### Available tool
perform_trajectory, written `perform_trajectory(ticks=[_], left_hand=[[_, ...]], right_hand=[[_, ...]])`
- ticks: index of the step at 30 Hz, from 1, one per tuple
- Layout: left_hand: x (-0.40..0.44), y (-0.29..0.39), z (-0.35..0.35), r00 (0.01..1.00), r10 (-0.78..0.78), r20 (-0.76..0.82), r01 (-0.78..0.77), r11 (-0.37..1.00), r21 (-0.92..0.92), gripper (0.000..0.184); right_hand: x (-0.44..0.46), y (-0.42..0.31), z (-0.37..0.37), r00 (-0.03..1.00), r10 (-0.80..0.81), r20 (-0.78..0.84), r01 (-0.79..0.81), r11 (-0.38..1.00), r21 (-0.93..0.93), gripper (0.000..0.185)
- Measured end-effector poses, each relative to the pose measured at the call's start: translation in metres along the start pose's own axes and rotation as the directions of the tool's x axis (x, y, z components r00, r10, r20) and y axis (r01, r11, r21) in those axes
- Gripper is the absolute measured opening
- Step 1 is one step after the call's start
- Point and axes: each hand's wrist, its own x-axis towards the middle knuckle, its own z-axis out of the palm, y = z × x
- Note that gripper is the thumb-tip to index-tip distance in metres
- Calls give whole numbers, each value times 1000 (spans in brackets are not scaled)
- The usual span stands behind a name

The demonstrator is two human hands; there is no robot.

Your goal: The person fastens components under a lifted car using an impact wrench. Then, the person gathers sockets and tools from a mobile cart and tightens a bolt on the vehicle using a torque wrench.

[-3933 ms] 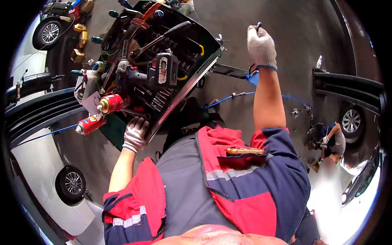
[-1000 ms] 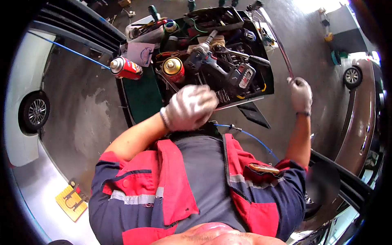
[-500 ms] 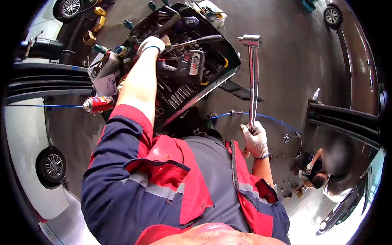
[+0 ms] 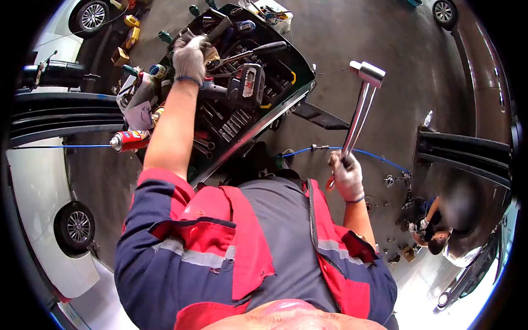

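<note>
My right hand (image 4: 347, 177), in a white knit glove, is closed round the lower end of a long chrome breaker bar (image 4: 360, 113). The bar stands up from my fist, its thick head at the top. My left hand (image 4: 190, 58), gloved as well, is over the left part of an open tool cart (image 4: 261, 125). Its fingers are bent together; what they hold, if anything, I cannot make out. Right of it lie a black-handled tool (image 4: 268, 48) and a cordless impact wrench (image 4: 246, 85). A row of sockets (image 4: 235, 125) lies closer to me.
A red spray can (image 4: 129, 141) juts from the cart's left side. Black lift arms (image 4: 69, 113) reach in from both sides. A blue hose (image 4: 366, 153) crosses the floor. A co-worker (image 4: 434, 234) crouches at lower right, beside a car. A white car (image 4: 47, 209) stands left.
My left hand has shifted slightly left and up, its fingers now over the cart's upper left. The breaker bar has tilted, its head swinging right and down a little. The view has shifted slightly.
</note>
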Motion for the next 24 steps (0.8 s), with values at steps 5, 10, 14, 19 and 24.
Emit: perform_trajectory(ticks=[5,10,14,19,24], left_hand=[[-146,-14,30,739,-363,568,464,885,-38,21],[-254,-83,19,412,-684,602,805,582,111,27],[-296,-44,-4,420,-635,648,716,671,193,56],[-294,-44,-61,406,-629,663,455,768,450,50],[-291,-45,-108,413,-703,579,116,672,732,47]], right_hand=[[13,-39,15,988,-136,77,101,933,346,15],[-41,-28,68,942,-285,176,310,941,-135,23],[-87,1,130,958,-266,106,281,807,-519,27],[-128,39,182,978,-200,-65,141,854,-501,31],[-161,63,221,962,-204,-183,171,969,-180,35]])
